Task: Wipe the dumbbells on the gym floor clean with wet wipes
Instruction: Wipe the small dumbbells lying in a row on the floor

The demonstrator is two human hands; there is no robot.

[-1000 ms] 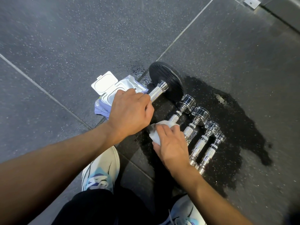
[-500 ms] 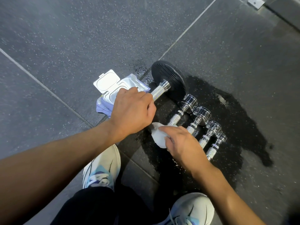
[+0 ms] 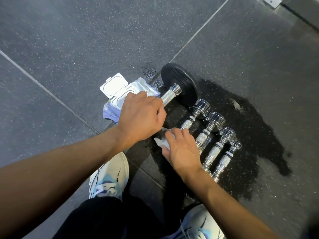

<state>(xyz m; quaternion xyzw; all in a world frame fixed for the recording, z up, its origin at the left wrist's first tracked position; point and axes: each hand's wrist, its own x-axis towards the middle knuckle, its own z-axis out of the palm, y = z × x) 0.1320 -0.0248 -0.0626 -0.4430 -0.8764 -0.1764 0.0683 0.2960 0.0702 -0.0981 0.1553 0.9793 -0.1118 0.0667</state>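
Observation:
A large dumbbell with a black plate [image 3: 179,83] and knurled chrome handle lies on the dark gym floor. My left hand [image 3: 140,118] grips that handle near its lower end. Right of it lie several small chrome dumbbells [image 3: 215,133] side by side. My right hand [image 3: 181,149] presses a white wet wipe [image 3: 161,142] against the near end of the large dumbbell, which the hands hide. The open wet wipe pack [image 3: 117,90] lies just left of the big dumbbell, partly under my left hand.
A dark wet patch [image 3: 255,135] spreads over the floor under and right of the small dumbbells. My two white shoes [image 3: 110,180] stand at the bottom. A pale floor seam [image 3: 43,87] runs diagonally; a metal bracket [image 3: 271,1] sits top right.
My right hand slid with the wipe toward me and left along the near end of the large dumbbell. My left hand kept its grip on the handle.

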